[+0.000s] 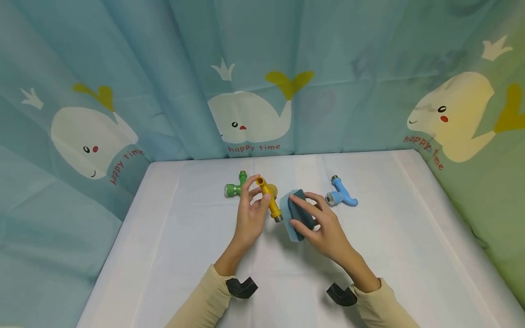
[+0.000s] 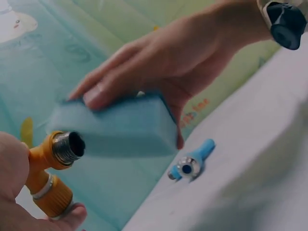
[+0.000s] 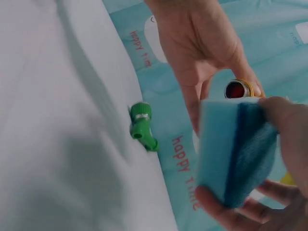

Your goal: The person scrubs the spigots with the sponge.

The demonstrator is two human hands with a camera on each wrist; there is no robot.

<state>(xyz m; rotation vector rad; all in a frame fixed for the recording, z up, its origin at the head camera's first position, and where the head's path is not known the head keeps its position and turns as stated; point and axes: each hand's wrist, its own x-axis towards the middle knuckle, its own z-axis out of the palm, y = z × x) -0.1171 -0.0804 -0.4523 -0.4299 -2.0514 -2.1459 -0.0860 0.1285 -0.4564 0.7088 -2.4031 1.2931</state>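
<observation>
My left hand (image 1: 250,217) holds a yellow faucet (image 1: 270,200) above the table, its threaded metal end tilted down toward the right. In the left wrist view the same yellow faucet (image 2: 49,153) shows its dark open thread and ribbed knob. Opposite it, my right hand (image 1: 326,228) grips a sponge (image 1: 298,215) by its dark scouring side, thumb on one edge and fingers on the other. The light blue foam face of the sponge (image 3: 219,144) points toward the faucet. A small gap separates the two in the head view.
A green faucet (image 1: 234,188) lies on the white table (image 1: 197,255) behind my left hand. To the right, a blue faucet (image 1: 341,192) rests beyond my right hand. A blue-green curtain (image 1: 328,114) with whale prints borders the table's back and sides.
</observation>
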